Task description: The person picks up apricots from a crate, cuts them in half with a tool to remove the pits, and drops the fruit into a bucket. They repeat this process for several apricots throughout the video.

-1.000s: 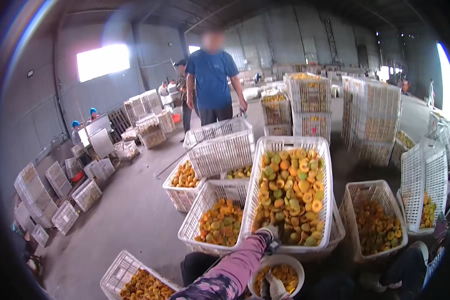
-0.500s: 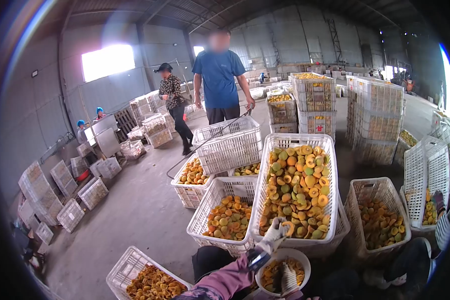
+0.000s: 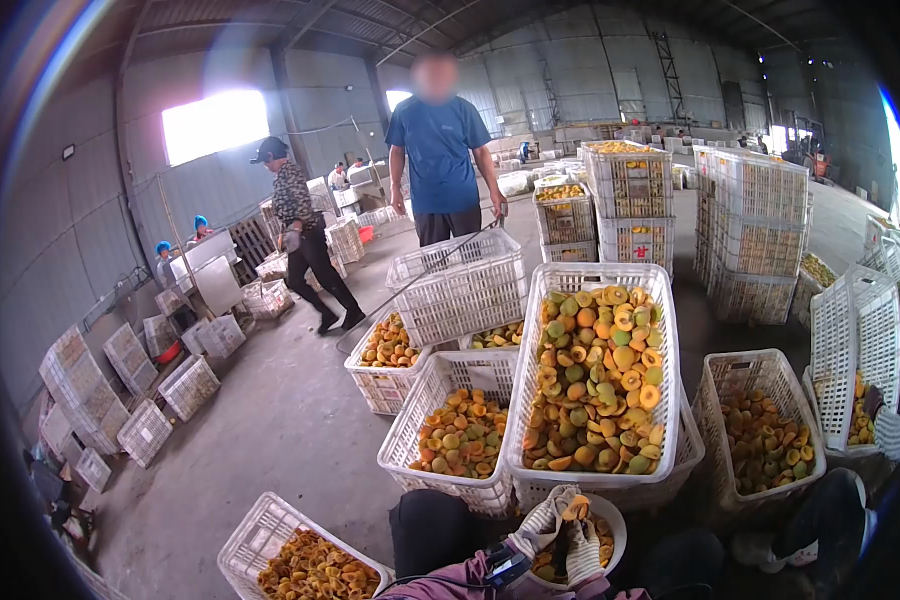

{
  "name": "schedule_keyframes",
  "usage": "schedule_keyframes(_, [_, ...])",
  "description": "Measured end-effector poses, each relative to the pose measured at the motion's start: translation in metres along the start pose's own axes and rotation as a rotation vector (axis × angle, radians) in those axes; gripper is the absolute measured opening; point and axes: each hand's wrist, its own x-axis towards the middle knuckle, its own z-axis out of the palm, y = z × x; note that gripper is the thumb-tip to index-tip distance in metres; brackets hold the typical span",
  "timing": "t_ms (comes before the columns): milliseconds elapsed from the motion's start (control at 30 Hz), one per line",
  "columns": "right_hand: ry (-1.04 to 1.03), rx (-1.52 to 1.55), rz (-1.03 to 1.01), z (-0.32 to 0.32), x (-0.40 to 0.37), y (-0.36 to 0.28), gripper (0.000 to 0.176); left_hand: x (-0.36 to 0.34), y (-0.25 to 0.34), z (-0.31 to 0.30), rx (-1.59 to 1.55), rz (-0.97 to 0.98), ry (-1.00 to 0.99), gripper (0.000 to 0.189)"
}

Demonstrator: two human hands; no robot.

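Note:
My left hand [image 3: 542,524], in a pale glove, pinches an orange fruit half [image 3: 576,508], apricot- or peach-like, at the near edge of the big crate. Just beside it, my gloved right hand [image 3: 584,552] is closed, with its fingertips up against the underside of that half. Whether it also grips something small is hidden. Both hands are above a white bucket [image 3: 617,535] holding orange fruit pieces. Directly beyond stands a white slatted crate [image 3: 670,375] heaped with green and orange fruit halves [image 3: 600,385], raised on another crate.
More fruit crates stand left [image 3: 395,455] and right [image 3: 705,420]; a crate of darker pieces [image 3: 232,545] is near left. A person in a blue shirt [image 3: 438,150] holds a thin rod. Another person [image 3: 300,220] walks behind. At right, a co-worker's gloved hand [image 3: 895,432] is by a crate.
My left hand has drawn back from the heaped fruit to the bucket with the fruit half, meeting my right hand. The walking person has moved left; the co-worker's hand at right has shifted.

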Motion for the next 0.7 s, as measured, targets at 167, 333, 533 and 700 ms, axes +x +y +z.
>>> schedule_keyframes(167, [0.002, 0.005, -0.011, 0.003, -0.003, -0.004, 0.027, 0.002, -0.013, -0.004, -0.09, -0.086, -0.068, 0.046])
schedule_keyframes(333, [0.008, -0.088, -0.033, 0.006, -0.005, -0.007, 0.031, 0.007, -0.026, -0.013, 0.756, 0.315, -0.106, 0.043])
schedule_keyframes(533, [0.108, -0.15, 0.064, 0.034, -0.017, -0.026, 0.026, 0.013, -0.006, -0.006, -0.08, -0.062, -0.105, 0.033])
schedule_keyframes(700, [0.061, -0.221, 0.195, 0.065, -0.04, -0.07, 0.02, 0.07, 0.129, -0.03, -0.377, -0.006, 0.194, 0.049])
